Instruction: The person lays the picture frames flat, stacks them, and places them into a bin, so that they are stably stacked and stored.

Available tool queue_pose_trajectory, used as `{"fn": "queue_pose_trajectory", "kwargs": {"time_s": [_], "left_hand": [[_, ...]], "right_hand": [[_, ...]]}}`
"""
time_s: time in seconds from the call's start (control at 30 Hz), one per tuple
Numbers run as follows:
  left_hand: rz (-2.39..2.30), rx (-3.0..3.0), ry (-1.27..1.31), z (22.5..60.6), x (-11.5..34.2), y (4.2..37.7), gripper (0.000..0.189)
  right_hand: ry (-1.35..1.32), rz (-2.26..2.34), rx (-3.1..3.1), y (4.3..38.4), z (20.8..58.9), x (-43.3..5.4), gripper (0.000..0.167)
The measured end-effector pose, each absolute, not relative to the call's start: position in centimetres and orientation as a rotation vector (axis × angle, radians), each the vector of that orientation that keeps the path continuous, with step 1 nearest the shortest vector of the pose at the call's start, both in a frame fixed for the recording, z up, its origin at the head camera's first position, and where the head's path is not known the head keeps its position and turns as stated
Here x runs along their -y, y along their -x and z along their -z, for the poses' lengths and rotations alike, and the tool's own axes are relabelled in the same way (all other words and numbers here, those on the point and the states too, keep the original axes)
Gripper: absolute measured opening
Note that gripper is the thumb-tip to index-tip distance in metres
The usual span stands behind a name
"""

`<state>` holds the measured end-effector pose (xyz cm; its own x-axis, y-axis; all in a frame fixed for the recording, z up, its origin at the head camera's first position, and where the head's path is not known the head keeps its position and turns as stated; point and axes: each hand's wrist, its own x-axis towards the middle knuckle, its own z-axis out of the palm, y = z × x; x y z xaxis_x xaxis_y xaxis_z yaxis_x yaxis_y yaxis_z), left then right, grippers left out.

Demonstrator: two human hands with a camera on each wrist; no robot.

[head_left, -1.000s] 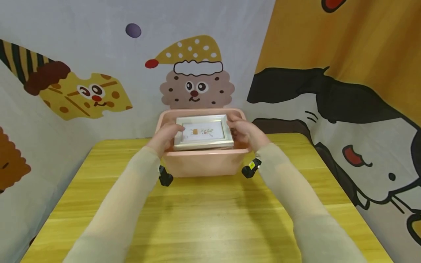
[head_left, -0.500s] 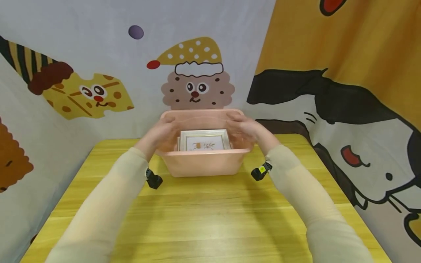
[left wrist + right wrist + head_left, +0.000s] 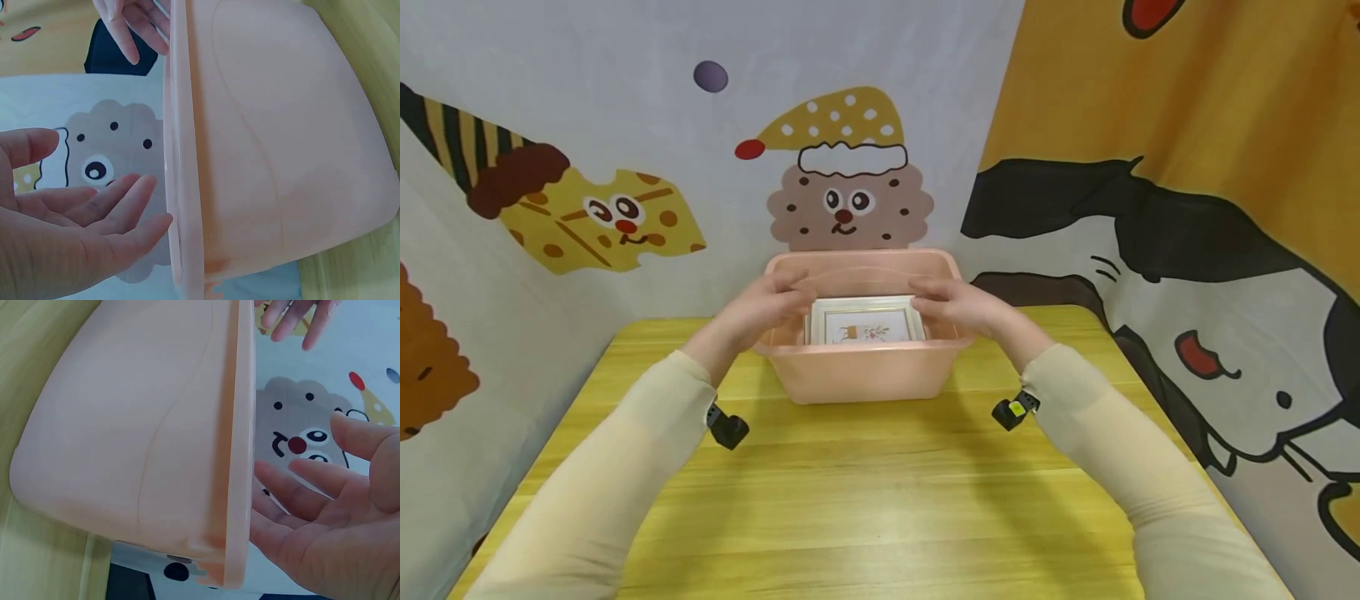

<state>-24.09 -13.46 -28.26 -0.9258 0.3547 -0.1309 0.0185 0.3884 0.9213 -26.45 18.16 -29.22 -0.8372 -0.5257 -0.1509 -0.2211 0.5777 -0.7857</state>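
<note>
A white picture frame [image 3: 868, 322] with a small printed plant picture lies face up inside the pink plastic basin [image 3: 861, 375]. At its left, another pale edge shows beneath or beside it. My left hand [image 3: 763, 304] hovers over the basin's left side, fingers relaxed and holding nothing. Over the right side is my right hand [image 3: 962, 307], its fingertips overlapping the frame's upper right corner in the head view. Both wrist views show loosely bent fingers beside the basin's rim [image 3: 187, 150], with nothing in them. The front wall hides the frame's lower edge.
The basin stands at the back of a yellow wood-grain table [image 3: 872, 492], close to a cartoon-printed cloth [image 3: 842, 50] hanging behind. A black camera [image 3: 727, 427] is strapped to the left wrist, another camera [image 3: 1011, 412] to the right.
Both hands have let go of the picture frame, which went from rim height down into the basin. The hands have since moved apart and back toward me.
</note>
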Motion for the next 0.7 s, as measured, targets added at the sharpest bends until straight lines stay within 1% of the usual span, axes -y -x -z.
{"fn": "queue_pose_trajectory", "kwargs": {"time_s": [0.17, 0.3, 0.6, 0.7], "left_hand": [[-1.577, -2.327, -0.374, 28.5, 13.2, 23.0, 0.068], [-1.605, -2.316, -0.464, 28.9, 13.1, 21.9, 0.064], [-1.597, -2.325, -0.583, 29.4, 14.5, 19.2, 0.061], [-1.586, -2.335, -0.6, 29.5, 15.2, 18.3, 0.059]], "right_hand": [[0.638, 1.126, -2.472, 25.4, 29.2, -18.4, 0.062], [0.678, 1.126, -2.478, 24.2, 29.2, -18.7, 0.06], [0.892, 1.208, -2.472, 20.8, 29.3, -20.4, 0.054], [0.927, 1.258, -2.433, 19.7, 29.3, -21.2, 0.052]]}}
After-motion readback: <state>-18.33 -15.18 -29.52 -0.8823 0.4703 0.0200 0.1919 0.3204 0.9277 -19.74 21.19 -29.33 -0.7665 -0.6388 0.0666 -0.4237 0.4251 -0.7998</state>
